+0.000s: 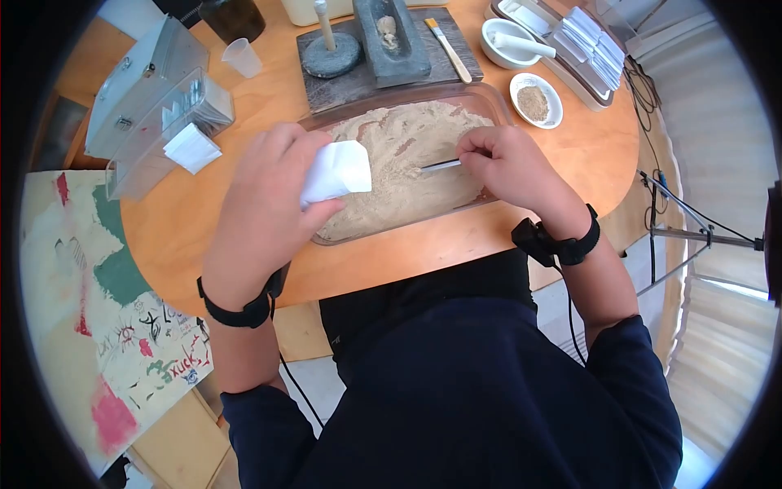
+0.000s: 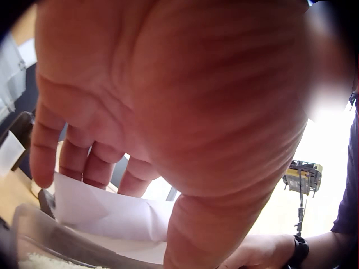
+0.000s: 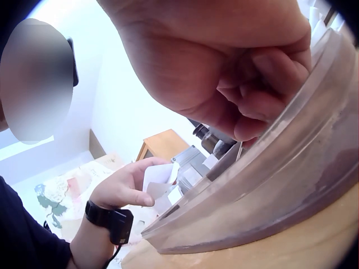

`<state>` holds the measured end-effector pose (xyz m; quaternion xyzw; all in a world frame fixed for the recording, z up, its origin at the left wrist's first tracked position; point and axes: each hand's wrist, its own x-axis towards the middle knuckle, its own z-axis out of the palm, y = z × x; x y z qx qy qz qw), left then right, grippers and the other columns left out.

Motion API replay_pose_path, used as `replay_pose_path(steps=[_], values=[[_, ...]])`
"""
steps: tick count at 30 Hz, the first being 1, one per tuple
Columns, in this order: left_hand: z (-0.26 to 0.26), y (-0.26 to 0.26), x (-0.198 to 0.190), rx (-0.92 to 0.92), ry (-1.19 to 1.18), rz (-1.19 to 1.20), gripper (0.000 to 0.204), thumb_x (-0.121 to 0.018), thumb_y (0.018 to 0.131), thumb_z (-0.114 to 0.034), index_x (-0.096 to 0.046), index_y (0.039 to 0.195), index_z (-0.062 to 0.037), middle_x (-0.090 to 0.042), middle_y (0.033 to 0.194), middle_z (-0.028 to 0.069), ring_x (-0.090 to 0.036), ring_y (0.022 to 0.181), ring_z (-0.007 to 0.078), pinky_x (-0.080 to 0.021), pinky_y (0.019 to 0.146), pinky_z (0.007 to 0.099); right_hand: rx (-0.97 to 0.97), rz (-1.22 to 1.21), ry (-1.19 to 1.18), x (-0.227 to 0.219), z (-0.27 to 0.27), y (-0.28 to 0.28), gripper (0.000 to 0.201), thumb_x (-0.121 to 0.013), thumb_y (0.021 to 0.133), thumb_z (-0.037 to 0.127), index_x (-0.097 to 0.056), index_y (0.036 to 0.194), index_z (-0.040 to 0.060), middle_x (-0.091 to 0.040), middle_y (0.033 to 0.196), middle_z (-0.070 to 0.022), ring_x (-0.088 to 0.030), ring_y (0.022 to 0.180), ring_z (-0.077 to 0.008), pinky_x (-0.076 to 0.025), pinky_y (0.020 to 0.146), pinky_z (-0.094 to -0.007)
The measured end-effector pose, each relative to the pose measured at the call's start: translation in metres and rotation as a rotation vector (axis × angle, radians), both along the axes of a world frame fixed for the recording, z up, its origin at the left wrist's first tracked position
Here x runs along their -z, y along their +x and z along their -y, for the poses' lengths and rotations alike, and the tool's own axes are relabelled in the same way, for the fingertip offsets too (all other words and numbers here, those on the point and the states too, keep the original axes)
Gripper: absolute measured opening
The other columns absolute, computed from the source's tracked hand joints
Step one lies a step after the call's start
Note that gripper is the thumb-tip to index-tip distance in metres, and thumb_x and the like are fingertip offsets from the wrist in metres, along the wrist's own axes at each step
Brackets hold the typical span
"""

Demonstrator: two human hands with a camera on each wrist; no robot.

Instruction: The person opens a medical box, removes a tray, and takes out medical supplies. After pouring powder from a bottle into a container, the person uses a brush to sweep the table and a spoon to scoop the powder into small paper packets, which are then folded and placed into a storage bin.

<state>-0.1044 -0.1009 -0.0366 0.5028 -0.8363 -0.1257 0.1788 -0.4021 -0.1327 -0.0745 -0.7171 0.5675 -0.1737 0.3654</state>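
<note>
My left hand [image 1: 259, 208] holds a small white paper packet [image 1: 336, 175] between thumb and fingers, above the left part of a clear plastic tray [image 1: 391, 231]. In the right wrist view the packet [image 3: 159, 178] gapes at its top. Pale beige powder [image 1: 383, 204] is spread over the tray, with bare streaks near the back. My right hand [image 1: 515, 173] pinches a thin metal tool [image 1: 441, 165] over the tray's right side. The tool points left, its tip down at the powder close to the packet; that tip's shape is too small to make out.
Behind the tray, a dark board [image 1: 314, 94] bears a round stone [image 1: 331, 57] with a handle, a stone trough [image 1: 391, 61] and a brush [image 1: 448, 50]. Right are a mortar [image 1: 497, 57], a powder dish [image 1: 551, 120] and a box of packets [image 1: 590, 49]. Clear boxes [image 1: 147, 90] stand left.
</note>
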Motion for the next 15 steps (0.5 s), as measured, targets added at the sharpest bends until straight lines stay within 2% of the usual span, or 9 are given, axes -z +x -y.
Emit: replay_pose_path(steps=[4, 6, 7, 9, 13, 15], values=[[-0.004, -0.007, 0.003, -0.011, -0.017, 0.008, 0.057, -0.083, 0.066, -0.012, -0.059, 0.117, -0.004, -0.058, 0.112, 0.013, -0.057, 0.106, 0.0347, -0.048, 0.089, 0.0414, 0.062, 0.105, 0.12, 0.0, 0.003, -0.009, 0.02, -0.057, 0.086, 0.009, -0.073, 0.091, -0.0026, -0.067, 0.069, -0.0127, -0.07, 0.065, -0.0225, -0.054, 0.064, -0.036], [-0.006, -0.01, 0.004, -0.015, -0.025, 0.001, 0.057, -0.083, 0.066, -0.012, -0.06, 0.117, -0.0038, -0.058, 0.111, 0.013, -0.057, 0.105, 0.0349, -0.047, 0.089, 0.0415, 0.132, 0.161, 0.206, -0.008, 0.002, -0.014, 0.019, -0.057, 0.087, 0.008, -0.072, 0.09, -0.0034, -0.064, 0.067, -0.009, -0.066, 0.059, -0.0165, -0.051, 0.057, -0.0329], [-0.006, -0.011, 0.004, -0.027, -0.015, -0.002, 0.057, -0.083, 0.066, -0.012, -0.059, 0.117, -0.0037, -0.058, 0.11, 0.0131, -0.057, 0.105, 0.035, -0.047, 0.089, 0.0417, 0.134, 0.163, 0.202, -0.011, 0.003, -0.017, 0.019, -0.057, 0.087, 0.008, -0.072, 0.09, -0.0034, -0.064, 0.067, -0.009, -0.066, 0.059, -0.0165, -0.051, 0.057, -0.0329], [-0.005, -0.014, 0.005, -0.037, -0.01, -0.003, 0.057, -0.083, 0.066, -0.013, -0.059, 0.117, -0.0036, -0.059, 0.109, 0.0131, -0.057, 0.106, 0.035, -0.047, 0.089, 0.0419, 0.075, 0.075, 0.1, -0.017, 0.004, -0.022, 0.013, -0.061, 0.088, 0.007, -0.069, 0.09, -0.0035, -0.062, 0.073, -0.0002, -0.055, 0.068, -0.0062, -0.045, 0.063, -0.0231], [-0.004, -0.023, 0.009, -0.053, -0.004, -0.017, 0.056, -0.084, 0.067, -0.015, -0.06, 0.116, -0.0041, -0.059, 0.109, 0.013, -0.057, 0.105, 0.0345, -0.047, 0.09, 0.0422, 0.1, 0.1, 0.098, -0.029, 0.007, -0.026, 0.013, -0.06, 0.089, 0.007, -0.068, 0.088, -0.0033, -0.06, 0.072, 0.0004, -0.055, 0.068, -0.0063, -0.045, 0.062, -0.0237], [-0.004, -0.027, 0.011, -0.052, -0.004, -0.029, 0.055, -0.085, 0.067, -0.017, -0.06, 0.115, -0.0047, -0.058, 0.108, 0.0126, -0.057, 0.105, 0.0337, -0.047, 0.091, 0.0423, 0.014, 0.094, 0.019, -0.035, 0.009, -0.024, 0.013, -0.06, 0.089, 0.007, -0.068, 0.087, -0.0033, -0.059, 0.07, 0.0006, -0.053, 0.067, -0.0062, -0.044, 0.061, -0.0242]])
